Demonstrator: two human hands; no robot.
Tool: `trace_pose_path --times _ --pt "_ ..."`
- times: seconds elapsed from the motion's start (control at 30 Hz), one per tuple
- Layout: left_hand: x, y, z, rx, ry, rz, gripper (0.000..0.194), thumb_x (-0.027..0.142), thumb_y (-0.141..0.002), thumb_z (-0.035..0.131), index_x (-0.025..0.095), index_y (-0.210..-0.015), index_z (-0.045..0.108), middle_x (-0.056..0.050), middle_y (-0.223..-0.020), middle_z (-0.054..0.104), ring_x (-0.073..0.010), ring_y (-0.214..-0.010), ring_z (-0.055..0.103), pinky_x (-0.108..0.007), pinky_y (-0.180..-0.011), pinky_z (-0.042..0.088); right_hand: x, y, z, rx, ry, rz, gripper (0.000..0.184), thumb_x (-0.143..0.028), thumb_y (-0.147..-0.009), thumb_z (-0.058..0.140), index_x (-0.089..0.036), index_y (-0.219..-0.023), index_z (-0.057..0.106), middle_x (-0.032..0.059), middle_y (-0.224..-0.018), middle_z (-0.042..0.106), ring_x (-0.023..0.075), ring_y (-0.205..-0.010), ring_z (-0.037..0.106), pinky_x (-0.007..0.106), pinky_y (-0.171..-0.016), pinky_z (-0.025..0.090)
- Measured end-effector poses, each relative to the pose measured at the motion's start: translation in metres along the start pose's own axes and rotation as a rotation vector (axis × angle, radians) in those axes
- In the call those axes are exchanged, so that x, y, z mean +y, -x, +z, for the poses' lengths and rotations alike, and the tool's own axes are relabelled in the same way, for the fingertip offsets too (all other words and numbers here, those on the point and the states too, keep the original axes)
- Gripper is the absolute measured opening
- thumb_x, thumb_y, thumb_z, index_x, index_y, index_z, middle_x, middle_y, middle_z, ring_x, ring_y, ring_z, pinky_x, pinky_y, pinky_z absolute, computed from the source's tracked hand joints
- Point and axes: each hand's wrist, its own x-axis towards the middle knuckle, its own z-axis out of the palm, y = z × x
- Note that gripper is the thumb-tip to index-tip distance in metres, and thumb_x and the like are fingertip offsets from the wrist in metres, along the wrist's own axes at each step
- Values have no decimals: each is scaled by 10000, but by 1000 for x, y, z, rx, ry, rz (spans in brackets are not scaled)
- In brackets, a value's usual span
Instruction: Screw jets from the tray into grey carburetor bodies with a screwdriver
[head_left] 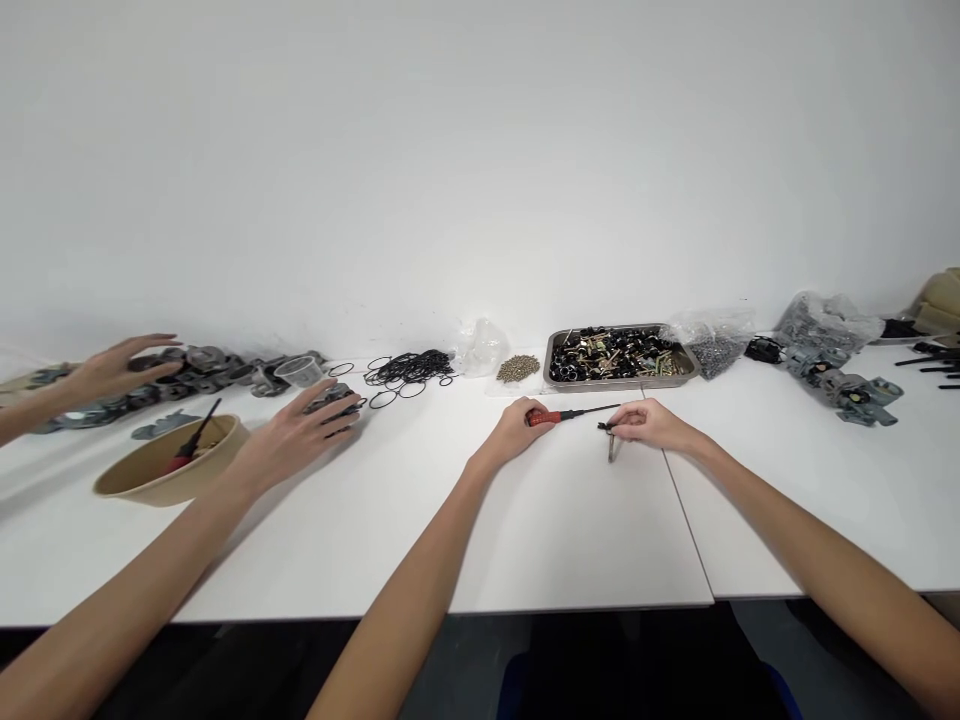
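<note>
My left hand (512, 430) is closed around the handle of a red and black screwdriver (553, 416), whose dark shaft points right. Between the fingertips of my right hand (651, 424) is a small black part with a metal pin (610, 446) hanging down from it. The screwdriver's tip lies close to the right fingers; whether it touches the part I cannot tell. Just behind both hands stands a metal tray (622, 384) full of mixed black and brass-coloured small parts. A pile of small brass-coloured pieces (517, 368) sits left of the tray.
At left, a co-worker's hand (304, 440) holds a grey part; the other hand (124, 368) reaches over grey housings (206, 370). A beige bowl (150, 488) holds another screwdriver. Black rings (412, 368) and plastic bags (484, 348) line the wall. Grey assemblies (851, 392) lie right.
</note>
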Motion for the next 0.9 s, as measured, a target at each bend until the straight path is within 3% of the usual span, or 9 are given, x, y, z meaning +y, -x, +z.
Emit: trace_pose_path --times 0.17,0.3,0.33,0.47,0.53,0.73,0.9 --pt "2 5 0 -5 -63 7 205 361 -772 659 204 -904 670 -72 -957 632 -230 -884 591 -382 -820 512 9 0 14 -21 105 -101 294 -432 -797 700 -143 -849 721 37 -718 668 122 -625 560 253 -565 396" --pt "25 13 4 78 -123 117 291 390 -812 648 224 -1052 654 -92 -1079 595 -265 -1090 553 -415 -966 482 7 1 18 28 183 -163 258 -400 -853 642 -157 -890 719 35 -741 670 130 -658 566 251 -583 388" --pt "35 13 6 46 -114 151 302 404 -830 633 228 -1074 647 -90 -1089 594 -255 -1062 563 -402 -944 490 9 -1 19 36 178 -179 267 -410 -855 642 -159 -901 720 39 -764 680 134 -678 577 253 -596 396" --pt "72 4 23 -260 -141 197 242 418 -870 587 219 -980 671 -64 -941 640 -211 -800 585 -340 -722 482 18 -6 21 86 108 -243 256 -398 -843 648 -171 -928 731 47 -855 708 146 -738 599 258 -638 423" --pt "81 -1 34 -287 -129 186 187 373 -862 593 210 -906 673 -57 -874 650 -209 -770 583 -328 -684 457 19 -6 18 123 64 -229 243 -376 -832 651 -170 -931 733 46 -843 705 146 -725 591 261 -631 429" --pt "70 7 52 -217 -24 104 140 344 -784 682 211 -769 641 -12 -724 602 -173 -657 534 -314 -628 434 12 -2 12 145 -50 -174 342 -492 -851 627 -154 -846 680 16 -671 613 116 -600 543 241 -548 414" --pt "62 3 37 -171 -21 190 222 425 -836 640 214 -898 669 -43 -911 667 -170 -721 569 -318 -688 483 17 -6 10 159 -126 -125 434 -579 -777 674 -153 -856 645 19 -672 619 106 -558 533 235 -509 418"
